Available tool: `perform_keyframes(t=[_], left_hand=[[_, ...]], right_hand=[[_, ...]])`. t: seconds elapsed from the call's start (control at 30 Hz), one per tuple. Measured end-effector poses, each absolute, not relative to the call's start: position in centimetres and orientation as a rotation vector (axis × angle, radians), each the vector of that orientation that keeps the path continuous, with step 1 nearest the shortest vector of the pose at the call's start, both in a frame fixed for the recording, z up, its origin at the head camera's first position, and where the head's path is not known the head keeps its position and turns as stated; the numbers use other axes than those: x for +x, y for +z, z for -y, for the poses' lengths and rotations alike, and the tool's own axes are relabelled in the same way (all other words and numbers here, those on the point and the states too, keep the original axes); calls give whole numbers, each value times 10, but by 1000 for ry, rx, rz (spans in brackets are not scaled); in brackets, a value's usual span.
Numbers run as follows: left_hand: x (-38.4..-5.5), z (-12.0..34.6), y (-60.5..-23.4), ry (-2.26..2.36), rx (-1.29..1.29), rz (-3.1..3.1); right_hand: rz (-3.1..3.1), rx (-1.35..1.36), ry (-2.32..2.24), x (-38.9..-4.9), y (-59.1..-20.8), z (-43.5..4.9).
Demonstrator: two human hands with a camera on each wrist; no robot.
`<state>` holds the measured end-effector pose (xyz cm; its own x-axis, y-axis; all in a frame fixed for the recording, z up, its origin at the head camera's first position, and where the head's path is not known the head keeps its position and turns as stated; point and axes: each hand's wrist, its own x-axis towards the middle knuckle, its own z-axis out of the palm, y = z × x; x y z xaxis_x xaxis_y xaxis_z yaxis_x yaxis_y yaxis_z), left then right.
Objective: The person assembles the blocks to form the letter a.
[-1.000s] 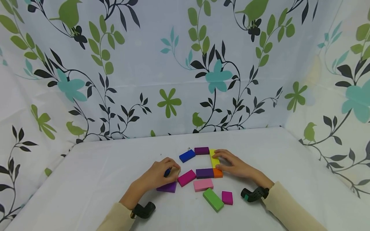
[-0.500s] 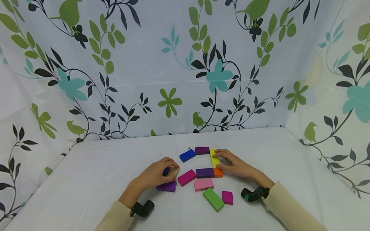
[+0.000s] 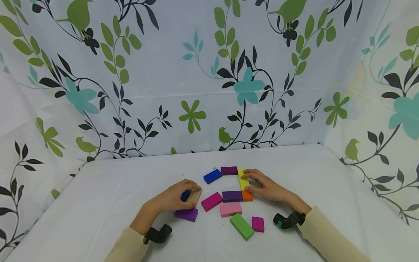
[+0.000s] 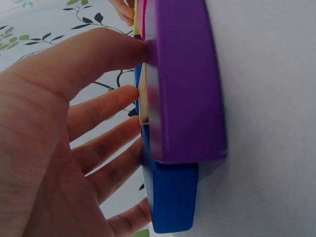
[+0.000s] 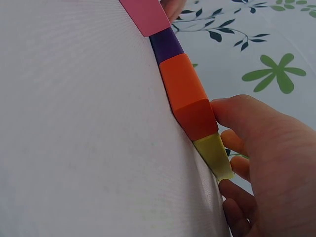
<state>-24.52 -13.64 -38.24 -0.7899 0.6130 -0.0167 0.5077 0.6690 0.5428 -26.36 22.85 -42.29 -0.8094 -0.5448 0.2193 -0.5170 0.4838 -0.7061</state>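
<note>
Over the left group of blocks, my left hand [image 3: 178, 196] grips a beige wooden block [image 3: 195, 196] between thumb and fingers. A dark blue block [image 3: 185, 195] shows under its palm side, and a purple block [image 3: 186, 214] lies just below it. In the left wrist view the thumb is at the upper edge of the purple block [image 4: 190, 89], with the other fingers spread toward the beige and blue [image 4: 173, 197] blocks. My right hand [image 3: 268, 187] rests its fingertips on the yellow block [image 3: 242, 178], its thumb close to the orange block [image 3: 247, 196].
A blue block [image 3: 212, 177] and a dark plum one [image 3: 228, 170] lie at the back. Between the hands are a magenta block [image 3: 211, 201], a violet one [image 3: 232, 196] and a pink one [image 3: 230, 209]. Nearer lie a green block [image 3: 242, 226] and a small magenta one [image 3: 258, 224].
My left hand has shifted a little left with the beige block, and more of that block now shows. The purple block has slid slightly left and turned. The right hand has stayed put.
</note>
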Motion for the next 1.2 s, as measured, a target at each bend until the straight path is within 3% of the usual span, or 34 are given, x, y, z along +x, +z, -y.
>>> perform_keyframes(t=[1.2], left_hand=[[-249,138,-388,974,1036,-2735]], right_hand=[[-2666,-957,-1264,-265,-427,-229]])
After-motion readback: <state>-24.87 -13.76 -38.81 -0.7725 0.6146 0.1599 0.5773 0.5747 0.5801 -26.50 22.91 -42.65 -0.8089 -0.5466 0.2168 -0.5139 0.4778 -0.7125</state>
